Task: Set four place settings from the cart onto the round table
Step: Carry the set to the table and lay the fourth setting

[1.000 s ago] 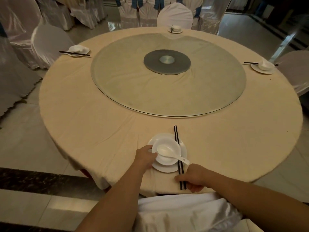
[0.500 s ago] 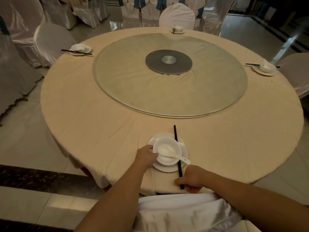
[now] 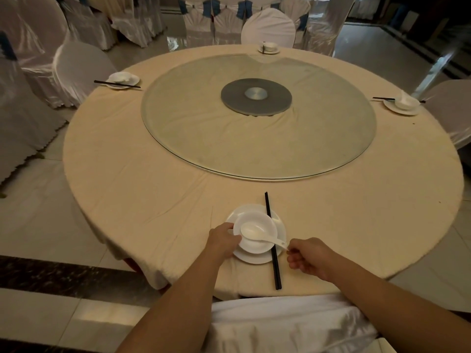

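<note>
Round table (image 3: 153,179) under a cream cloth, glass turntable (image 3: 257,138) at centre on a grey hub (image 3: 256,96). Near edge: white plate (image 3: 254,258) with a white bowl (image 3: 257,247) on it, a white spoon (image 3: 257,234) lying in the bowl, its handle reaching out over the rim to the right. Black chopsticks (image 3: 272,240) lie close together, pointing away from the person, crossing the plate's right side and running under the spoon handle. Left hand (image 3: 223,242) rests at the left of the bowl, fingers curled about its rim. Right hand (image 3: 309,256) sits just right of the plate, thumb and forefinger pinching the tip of the spoon handle, other fingers curled in. Three other settings on the table: left setting (image 3: 122,79) with chopsticks laid across the plate's near side, far setting (image 3: 269,47) across the table, right setting (image 3: 402,105) with a bowl and spoon on a plate and chopsticks behind. White-covered chairs stand at each: near chair (image 3: 280,324) right below the arms, left chair (image 3: 81,70), far chair (image 3: 269,28), right chair (image 3: 451,108). More covered chairs in rows behind. Pale tile floor (image 3: 38,212).
</note>
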Tool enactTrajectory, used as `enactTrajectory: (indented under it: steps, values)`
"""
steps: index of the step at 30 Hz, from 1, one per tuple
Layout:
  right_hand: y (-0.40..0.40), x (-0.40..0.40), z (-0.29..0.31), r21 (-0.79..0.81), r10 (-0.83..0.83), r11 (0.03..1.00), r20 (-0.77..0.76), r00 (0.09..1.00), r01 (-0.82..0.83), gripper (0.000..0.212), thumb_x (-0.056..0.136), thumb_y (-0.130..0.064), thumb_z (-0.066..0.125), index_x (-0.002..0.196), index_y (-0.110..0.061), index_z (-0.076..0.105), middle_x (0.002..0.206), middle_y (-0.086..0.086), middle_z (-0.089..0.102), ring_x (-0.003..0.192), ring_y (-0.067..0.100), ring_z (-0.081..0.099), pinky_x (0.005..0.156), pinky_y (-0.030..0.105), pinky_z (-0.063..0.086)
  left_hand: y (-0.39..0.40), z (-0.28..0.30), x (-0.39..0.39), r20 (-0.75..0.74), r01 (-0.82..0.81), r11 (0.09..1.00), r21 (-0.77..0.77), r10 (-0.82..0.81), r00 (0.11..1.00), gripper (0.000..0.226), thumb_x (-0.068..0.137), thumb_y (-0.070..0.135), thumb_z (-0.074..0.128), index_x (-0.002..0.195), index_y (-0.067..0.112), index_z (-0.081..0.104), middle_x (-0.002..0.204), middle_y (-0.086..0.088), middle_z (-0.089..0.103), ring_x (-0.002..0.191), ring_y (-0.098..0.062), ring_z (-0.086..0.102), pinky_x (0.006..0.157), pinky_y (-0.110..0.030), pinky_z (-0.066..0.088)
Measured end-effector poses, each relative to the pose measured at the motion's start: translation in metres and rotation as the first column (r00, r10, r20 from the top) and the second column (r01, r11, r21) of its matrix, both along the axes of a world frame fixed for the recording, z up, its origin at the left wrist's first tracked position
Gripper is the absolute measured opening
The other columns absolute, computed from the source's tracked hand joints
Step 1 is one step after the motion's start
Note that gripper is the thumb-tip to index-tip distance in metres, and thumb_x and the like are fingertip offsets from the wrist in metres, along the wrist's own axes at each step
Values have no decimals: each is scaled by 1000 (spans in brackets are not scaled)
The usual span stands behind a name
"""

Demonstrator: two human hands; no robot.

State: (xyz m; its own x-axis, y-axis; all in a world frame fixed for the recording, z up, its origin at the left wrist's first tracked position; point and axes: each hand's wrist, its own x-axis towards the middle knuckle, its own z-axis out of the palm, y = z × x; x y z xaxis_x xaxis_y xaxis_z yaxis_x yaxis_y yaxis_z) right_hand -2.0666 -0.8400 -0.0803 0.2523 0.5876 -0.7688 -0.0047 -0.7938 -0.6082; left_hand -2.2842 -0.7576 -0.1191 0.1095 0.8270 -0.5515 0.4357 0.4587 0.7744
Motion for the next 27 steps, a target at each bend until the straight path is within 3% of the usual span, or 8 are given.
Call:
enactTrajectory:
  steps: [8, 22, 24, 27]
  values:
    - [7, 3, -2, 110, -221, 969, -9, 975, 221, 15, 93, -3, 52, 96, 7, 63, 73, 17, 67, 61, 22, 64, 48, 23, 46, 1, 0, 0, -11, 6, 1000, 6, -6, 1000, 44, 86, 16, 66, 130, 19, 59, 134, -14, 49, 111, -32, 59, 92, -47, 55]
    - [13, 3, -9, 222, -269, 941, 28, 963, 257, 15, 89, 0, 54, 90, 8, 66, 81, 22, 68, 67, 26, 64, 59, 27, 54, 1, 3, 0, -17, 6, 1000, -9, -6, 1000, 43, 87, 19, 66, 129, 19, 60, 133, -14, 52, 114, -33, 58, 94, -47, 54]
    - [13, 4, -10, 234, -271, 938, 37, 962, 255, 15, 89, -1, 54, 87, 6, 67, 81, 22, 69, 70, 27, 65, 64, 31, 56, 0, 4, 0, -18, 8, 1000, -10, -8, 1000, 43, 87, 18, 66, 129, 17, 60, 132, -14, 53, 112, -32, 60, 90, -43, 56]
    - [13, 6, -12, 238, -270, 938, 44, 962, 253, 15, 88, -2, 55, 84, 4, 68, 78, 19, 70, 72, 28, 66, 69, 33, 57, -1, 7, 0, -1, 6, 1000, -24, -6, 1000, 40, 89, 20, 65, 128, 19, 60, 130, -11, 55, 103, -29, 61, 66, -31, 53]
